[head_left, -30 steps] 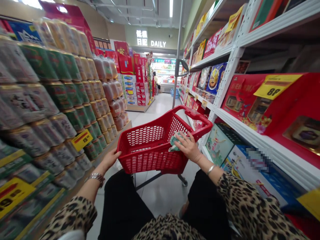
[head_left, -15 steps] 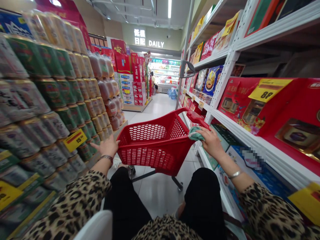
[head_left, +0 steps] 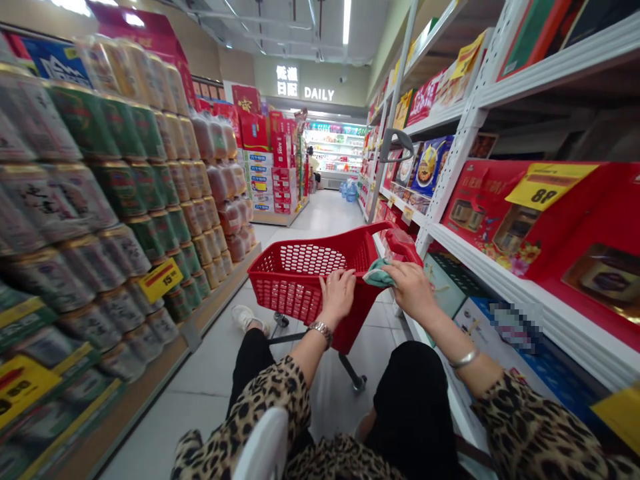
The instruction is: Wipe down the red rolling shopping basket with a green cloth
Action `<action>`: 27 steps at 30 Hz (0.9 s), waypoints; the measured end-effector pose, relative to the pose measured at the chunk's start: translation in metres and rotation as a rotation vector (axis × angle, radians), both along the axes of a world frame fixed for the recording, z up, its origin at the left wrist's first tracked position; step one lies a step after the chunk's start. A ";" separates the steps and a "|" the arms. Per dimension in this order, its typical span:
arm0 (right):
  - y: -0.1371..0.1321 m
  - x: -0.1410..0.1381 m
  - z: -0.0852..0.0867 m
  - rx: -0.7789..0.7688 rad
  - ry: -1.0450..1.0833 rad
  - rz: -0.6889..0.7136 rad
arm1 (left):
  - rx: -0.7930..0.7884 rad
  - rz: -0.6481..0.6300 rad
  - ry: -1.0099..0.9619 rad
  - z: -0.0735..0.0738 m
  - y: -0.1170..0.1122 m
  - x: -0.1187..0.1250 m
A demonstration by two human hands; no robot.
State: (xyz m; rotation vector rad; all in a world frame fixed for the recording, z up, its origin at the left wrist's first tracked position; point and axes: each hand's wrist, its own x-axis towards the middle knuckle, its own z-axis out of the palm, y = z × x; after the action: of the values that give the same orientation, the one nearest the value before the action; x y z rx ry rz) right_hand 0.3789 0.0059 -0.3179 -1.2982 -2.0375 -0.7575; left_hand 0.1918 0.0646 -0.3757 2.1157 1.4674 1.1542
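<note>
A red plastic shopping cart (head_left: 293,293) on grey legs with casters stands in front of my knees, turned sideways in the aisle. My left hand (head_left: 339,293), with a metal watch at the wrist, grips the cart's near rim, fingers curled over the edge. Beside it, my right hand (head_left: 413,288) pinches a bunched green cloth (head_left: 380,272) against the rim near the handle end. The cart's red handle (head_left: 403,245) lies just beyond that hand. What is inside the basket is hidden by its side wall.
Stacked canned drinks (head_left: 130,187) line the left, with a yellow price tag (head_left: 161,280). White shelves (head_left: 453,160) with red gift boxes (head_left: 465,207) run close on the right. Tiled floor (head_left: 327,212) leads to a lit chiller (head_left: 335,147). A white chair part (head_left: 263,447) shows below.
My left hand has moved right, from the cart's left end to the middle of the near rim. The right hand stays near the handle with the cloth. The view has shifted slightly.
</note>
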 end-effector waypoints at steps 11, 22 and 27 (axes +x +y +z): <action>-0.048 -0.065 0.001 0.029 -0.075 0.121 | 0.074 -0.060 -0.042 -0.006 0.015 -0.058; -0.067 -0.095 0.016 -0.174 0.153 0.330 | -0.192 -0.097 0.031 0.009 0.031 -0.116; -0.062 -0.098 0.020 -0.250 0.262 0.408 | -0.279 -0.041 0.056 0.023 0.026 -0.133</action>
State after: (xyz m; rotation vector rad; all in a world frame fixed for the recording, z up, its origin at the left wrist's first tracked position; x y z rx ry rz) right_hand 0.2807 -0.0565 -0.2981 -0.9941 -2.1247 -0.1437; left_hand 0.0592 0.0902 -0.3530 1.9889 1.5037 0.8263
